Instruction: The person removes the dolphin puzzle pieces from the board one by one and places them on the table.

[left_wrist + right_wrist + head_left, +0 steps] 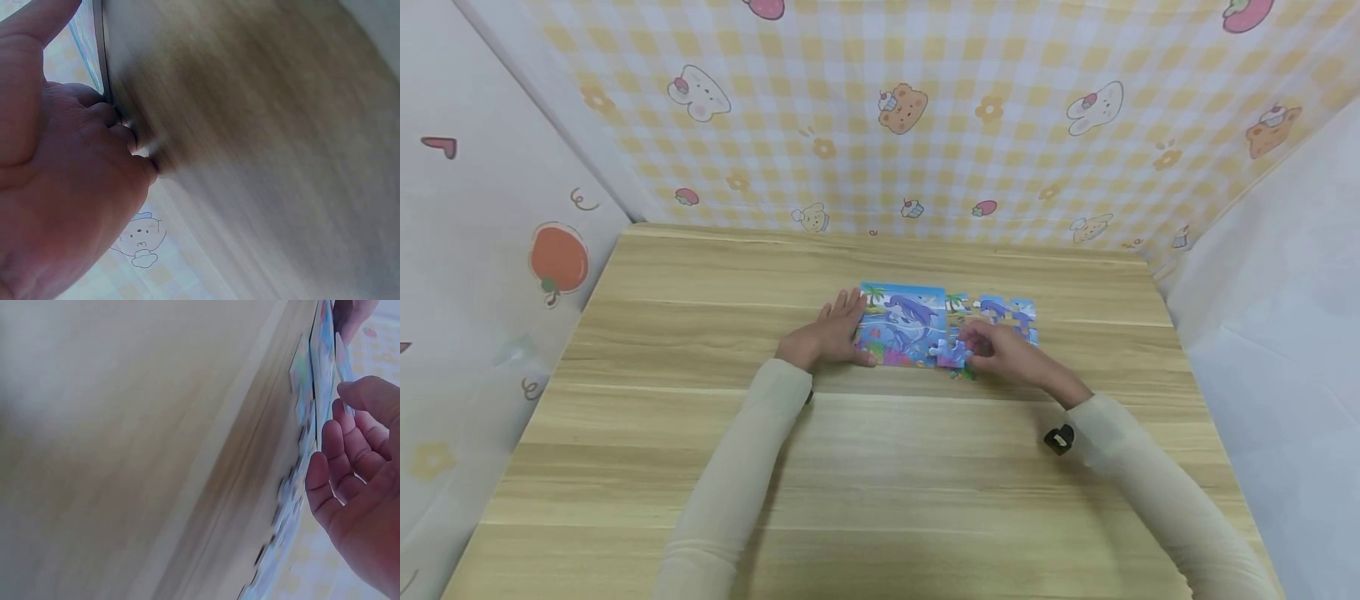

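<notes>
A rectangular dolphin picture board (904, 325) lies flat on the wooden table. My left hand (835, 332) rests at its left edge, fingers straight and thumb by the lower corner; in the left wrist view the hand (75, 156) touches the board's side. Between thumb and fingers my right hand (1003, 353) pinches a purple-blue jigsaw piece (951, 353), held over the board's lower right corner. The right wrist view shows this piece (344, 359) raised above the surface, gripped at its edge by the hand (369, 450). Partly hidden by that hand, several jigsaw pieces (995, 307) lie right of the board.
The wooden table (880, 467) reaches back to a yellow checked cloth (850, 167) with cartoon prints. White cloth walls (512, 208) stand at both sides. A small black item (1059, 439) is at the right sleeve's cuff.
</notes>
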Demonstrator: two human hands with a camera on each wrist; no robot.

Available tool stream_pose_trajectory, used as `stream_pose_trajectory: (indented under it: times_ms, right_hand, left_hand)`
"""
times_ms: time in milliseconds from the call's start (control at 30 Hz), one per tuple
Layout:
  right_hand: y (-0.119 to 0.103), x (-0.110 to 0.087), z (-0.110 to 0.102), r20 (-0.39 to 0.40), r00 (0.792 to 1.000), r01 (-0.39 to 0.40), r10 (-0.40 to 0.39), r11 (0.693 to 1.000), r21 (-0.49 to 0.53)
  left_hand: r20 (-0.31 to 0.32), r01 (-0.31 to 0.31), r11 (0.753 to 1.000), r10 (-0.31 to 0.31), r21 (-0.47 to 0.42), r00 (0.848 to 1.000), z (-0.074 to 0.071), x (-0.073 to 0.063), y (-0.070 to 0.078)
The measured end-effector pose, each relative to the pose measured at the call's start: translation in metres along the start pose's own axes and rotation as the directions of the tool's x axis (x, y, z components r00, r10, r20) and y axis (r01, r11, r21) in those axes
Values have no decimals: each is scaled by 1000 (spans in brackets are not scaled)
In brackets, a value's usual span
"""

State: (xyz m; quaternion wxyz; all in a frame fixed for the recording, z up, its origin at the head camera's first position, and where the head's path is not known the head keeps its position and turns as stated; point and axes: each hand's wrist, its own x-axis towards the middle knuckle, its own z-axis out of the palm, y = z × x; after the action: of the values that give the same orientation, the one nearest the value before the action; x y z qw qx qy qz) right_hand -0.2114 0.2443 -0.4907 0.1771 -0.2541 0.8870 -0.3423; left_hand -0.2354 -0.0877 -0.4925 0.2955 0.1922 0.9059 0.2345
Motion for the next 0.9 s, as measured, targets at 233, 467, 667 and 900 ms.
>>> stream_pose_trajectory:
  times_ms: [233,467,667,900]
  right_hand:
    - [16,-17,-4,1,1000,7,-7,1000,15]
    - [30,-34,-7,4,1000,10,-10,999,39]
    - [37,-42,-12,14,1000,-5,5,999,47]
    - [44,-51,-17,-2,1000,-20,20,999,34]
  left_hand:
    - [-7,1,1000,-1,-2,1000,0,-1,0]
    - [-7,0,1000,0,0,1000,1,0,0]
    - [-10,-4,1000,4,-12,1000,1,0,-1]
    - [-10,-4,1000,4,-15,1000,1,0,-1]
